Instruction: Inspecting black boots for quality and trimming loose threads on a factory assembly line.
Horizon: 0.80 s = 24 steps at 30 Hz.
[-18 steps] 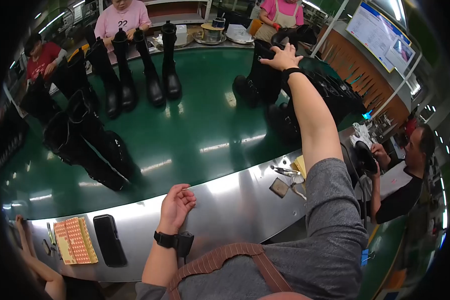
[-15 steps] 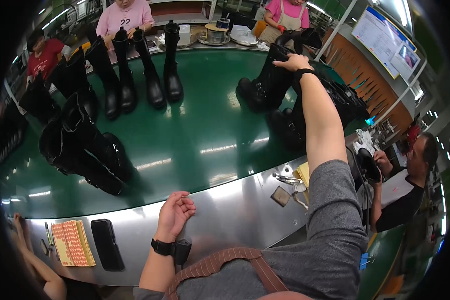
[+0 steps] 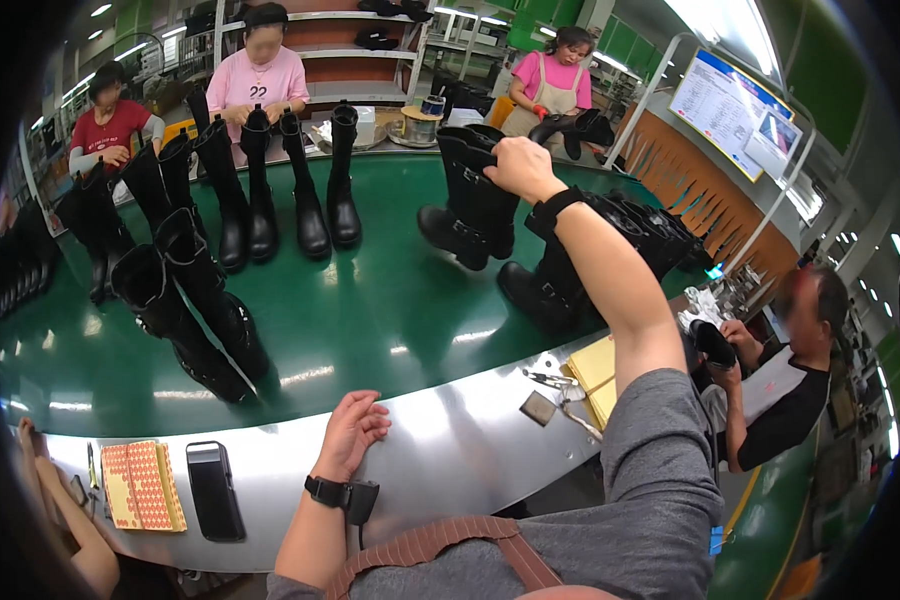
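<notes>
Right hand (image 3: pixel 527 168) clamped on the upper edge of a pair of buckled black boots (image 3: pixel 465 190), over the far right part of the green tabletop (image 3: pixel 400 300); cannot tell whether the soles touch it. Left hand (image 3: pixel 353 438) apart from the boots, fingers loosely curled, over the steel ledge (image 3: pixel 450 440) near the green edge. Tabletop glossy, streaked with lamp reflections. More black boots upright in a row (image 3: pixel 310 215), far left; a cluster of boots (image 3: pixel 630 240) beyond the right forearm. On the steel: dark phone (image 3: pixel 215 492), patterned booklet (image 3: pixel 142 485), yellow paper stack (image 3: pixel 595 378). Room: pale shelving (image 3: pixel 345 70) behind a person in light pink (image 3: pixel 260 78), wall board (image 3: pixel 720 105) at right.
</notes>
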Tool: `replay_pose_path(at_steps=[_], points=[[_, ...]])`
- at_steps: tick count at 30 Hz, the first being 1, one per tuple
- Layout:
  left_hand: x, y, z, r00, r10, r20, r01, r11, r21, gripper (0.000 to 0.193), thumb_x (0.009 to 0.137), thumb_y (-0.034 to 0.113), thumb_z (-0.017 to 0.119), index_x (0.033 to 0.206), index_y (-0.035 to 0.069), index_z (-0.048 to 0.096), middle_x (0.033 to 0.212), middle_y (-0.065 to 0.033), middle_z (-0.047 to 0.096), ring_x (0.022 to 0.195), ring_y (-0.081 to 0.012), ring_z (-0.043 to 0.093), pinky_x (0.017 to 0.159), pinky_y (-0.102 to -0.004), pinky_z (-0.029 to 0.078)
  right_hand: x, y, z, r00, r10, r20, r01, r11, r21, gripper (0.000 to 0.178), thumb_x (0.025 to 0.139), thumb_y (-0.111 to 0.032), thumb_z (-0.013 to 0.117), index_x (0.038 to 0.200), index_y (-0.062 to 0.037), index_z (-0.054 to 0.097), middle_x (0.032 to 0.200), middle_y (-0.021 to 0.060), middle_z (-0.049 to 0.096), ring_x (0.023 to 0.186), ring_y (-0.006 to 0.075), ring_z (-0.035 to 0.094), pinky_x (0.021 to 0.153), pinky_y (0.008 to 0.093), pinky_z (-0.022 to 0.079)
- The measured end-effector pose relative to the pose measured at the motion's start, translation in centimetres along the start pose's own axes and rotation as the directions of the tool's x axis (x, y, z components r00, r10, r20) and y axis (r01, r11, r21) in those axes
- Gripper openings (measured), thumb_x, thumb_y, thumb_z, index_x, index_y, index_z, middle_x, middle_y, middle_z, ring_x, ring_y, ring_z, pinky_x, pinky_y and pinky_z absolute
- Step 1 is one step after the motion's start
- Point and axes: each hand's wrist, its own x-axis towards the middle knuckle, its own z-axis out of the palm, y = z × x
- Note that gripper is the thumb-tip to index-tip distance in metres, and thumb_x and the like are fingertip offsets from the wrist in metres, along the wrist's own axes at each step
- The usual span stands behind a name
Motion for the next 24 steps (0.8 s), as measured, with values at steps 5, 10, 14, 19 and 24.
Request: replay_pose_path(at_steps=[5,10,14,19,24], points=[[-3.0,-0.4,3.5,0.663,0.725,0.187,-0.566,0.322,0.759,0.083,0.076,0.025,0.079,0.142,0.005,0.033,0.136,-0.0170,0.042,0.123,-0.0278,0.046,0.098,-0.0393,0.042,-7.5,-7.1,-12.8,0.994,-0.092,-0.059,0.096,0.994,0.051,0.036,0.076,-0.035,0.069,0.090,-0.0023,0.071,0.084,0.0181,0.068,0.088,0.0351,0.065,0.075,0.0434,0.052],[-7.7,-1.2,8.0,0.545,0.784,0.298,-0.553,0.069,0.830,0.133,0.051,0.031,0.093,0.150,0.002,0.008,0.151,-0.0206,0.018,0.136,-0.0381,0.026,0.111,-0.0454,0.024,-17.4,-14.8,-17.7,0.943,-0.328,0.065,0.277,0.876,0.394,0.040,0.080,-0.040,0.068,0.088,-0.0009,0.068,0.080,0.0200,0.066,0.082,0.0376,0.065,0.073,0.0431,0.052],[-8.8,-2.9,7.8,0.573,0.786,0.232,-0.480,0.092,0.873,0.123,0.053,0.023,0.092,0.147,0.001,0.017,0.144,-0.0215,0.030,0.131,-0.0400,0.031,0.109,-0.0448,0.027,-23.1,-15.4,-19.2,0.902,-0.407,-0.143,0.393,0.639,0.661,0.052,0.078,-0.029,0.074,0.122,-0.0079,0.056,0.093,0.0140,0.067,0.078,0.0294,0.065,0.065,0.0405,0.051],[-7.9,-2.0,2.4,0.694,0.716,0.068,-0.507,0.419,0.753,0.054,0.075,0.008,0.074,0.122,-0.002,0.050,0.116,-0.0156,0.059,0.108,-0.0265,0.057,0.095,-0.0347,0.042,-27.3,-11.4,-15.5,0.830,-0.116,-0.545,0.543,0.391,0.743,0.099,0.070,-0.039,0.083,0.145,-0.0041,0.028,0.137,0.0151,0.047,0.112,0.0222,0.053,0.089,0.0355,0.047],[-8.6,-1.9,1.4,0.759,0.646,0.078,-0.486,0.483,0.728,0.059,0.076,0.011,0.075,0.126,-0.003,0.046,0.118,-0.0140,0.058,0.111,-0.0236,0.055,0.097,-0.0334,0.041,-37.0,-14.1,-4.4,0.968,0.219,-0.126,0.102,0.119,0.988,0.120,0.065,-0.026,0.088,0.149,-0.0031,0.005,0.142,0.0171,0.034,0.132,0.0290,0.037,0.106,0.0426,0.032]])
